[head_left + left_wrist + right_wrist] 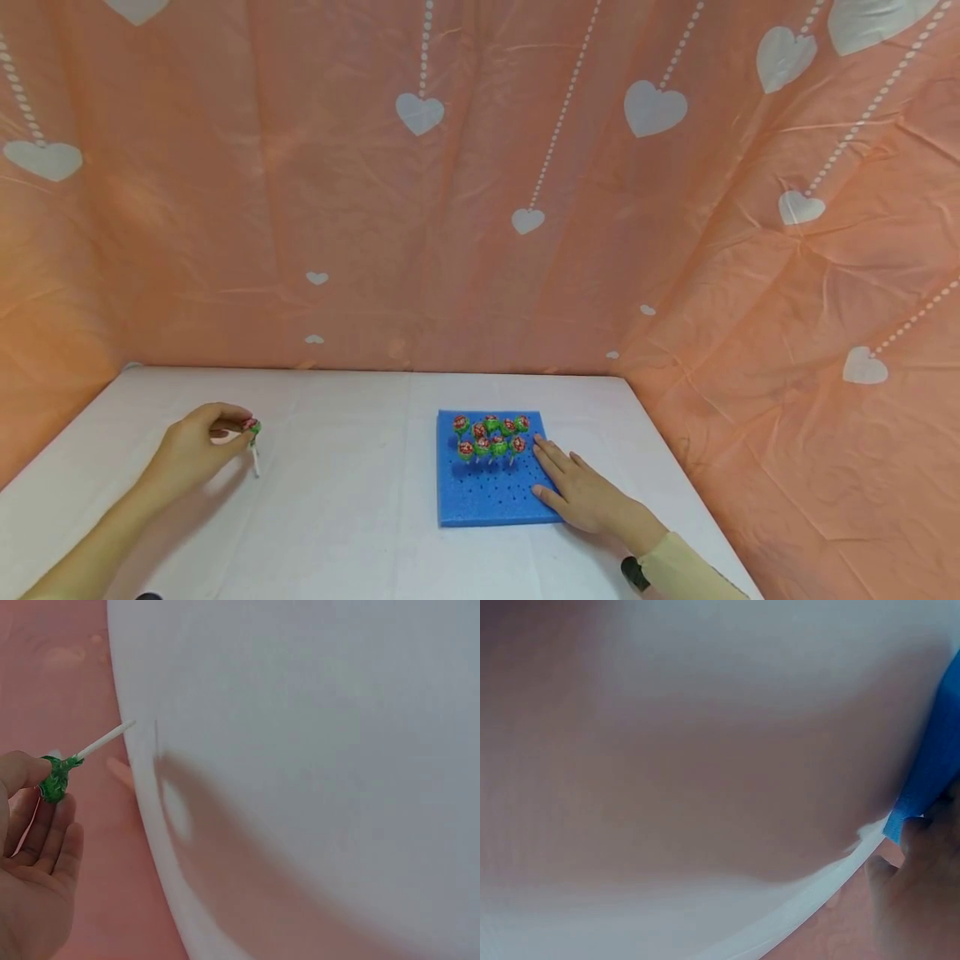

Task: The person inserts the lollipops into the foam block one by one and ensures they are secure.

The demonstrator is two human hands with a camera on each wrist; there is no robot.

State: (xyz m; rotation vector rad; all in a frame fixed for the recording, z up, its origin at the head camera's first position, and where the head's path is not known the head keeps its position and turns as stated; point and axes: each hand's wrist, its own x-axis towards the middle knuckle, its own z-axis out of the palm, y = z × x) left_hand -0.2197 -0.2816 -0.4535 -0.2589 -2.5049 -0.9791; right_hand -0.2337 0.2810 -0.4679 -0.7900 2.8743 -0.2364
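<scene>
My left hand (197, 446) pinches a lollipop (252, 427) by its wrapped head, above the left part of the table. In the left wrist view the lollipop's green wrapper (56, 780) sits between thumb and fingers, and its white stick (106, 739) points away from the hand. A blue foam board (468, 500) with rows of small holes lies right of the middle. Several lollipops (482, 446) in red and green wrappers stand upright in its far half. My right hand (588, 493) rests with straight fingers on the board's right edge; the right wrist view shows only part of it.
A white cloth covers the table (337, 500). Behind it and along the sides hangs an orange curtain (337, 183) with white hearts. A dark band (634, 573) is on the right wrist. A small dark object (149, 596) shows at the bottom left edge.
</scene>
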